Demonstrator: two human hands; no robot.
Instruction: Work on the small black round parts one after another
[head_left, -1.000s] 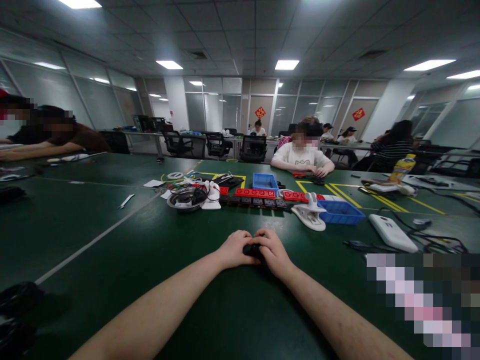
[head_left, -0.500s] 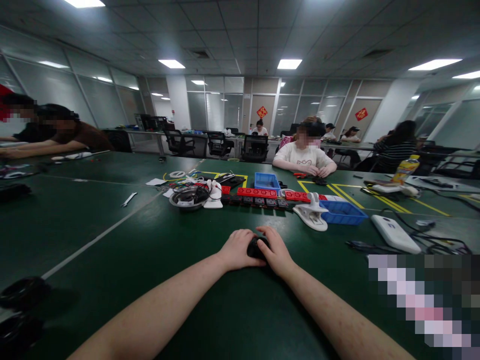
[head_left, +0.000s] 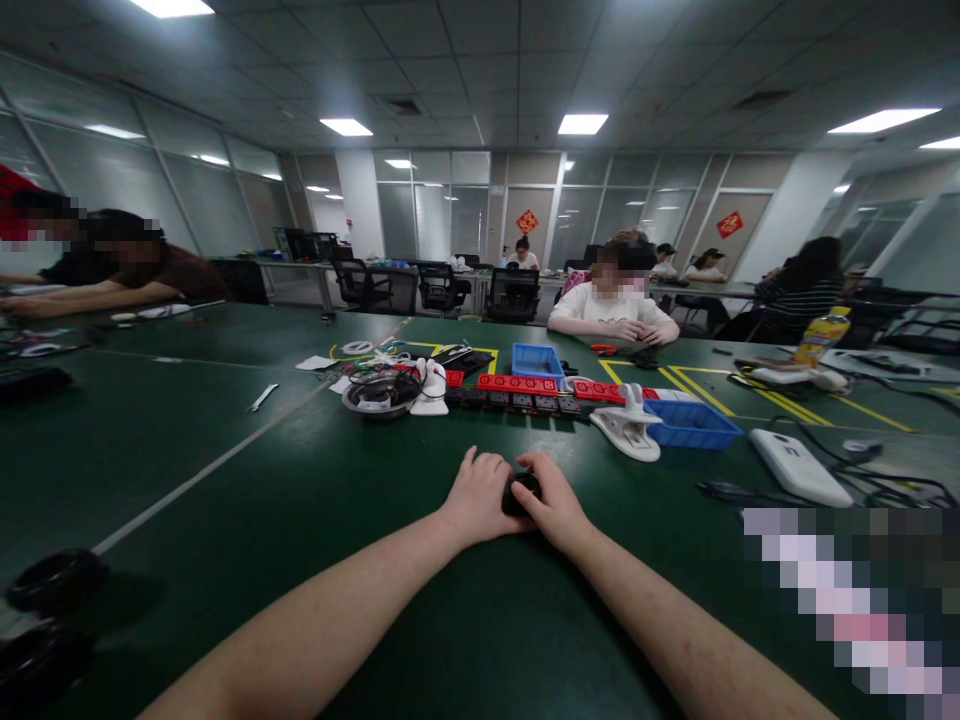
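In the middle of the green table, a small rounded black object point(head_left: 523, 493) sits between my two hands, mostly covered by them, so I cannot make out its exact kind. My left hand point(head_left: 481, 497) is curled against its left side, index finger lifted a little. From the right, my right hand point(head_left: 556, 503) wraps it, with the thumb lying across its front. Beyond the hands lie red power strips point(head_left: 517, 384) and a black power strip point(head_left: 517, 402) in front of them.
A metal bowl point(head_left: 380, 408) of cables and a white clip stand point(head_left: 628, 432) lie beyond my hands. Blue bins point(head_left: 694, 428) stand behind. A wrench point(head_left: 262, 397) lies left, black rings point(head_left: 56, 580) near left, a white device point(head_left: 799, 468) right. A person point(head_left: 611, 305) sits opposite.
The fingers of my left hand have shifted, with the index finger now raised. The view has turned slightly left. The person opposite has moved their hands a little.
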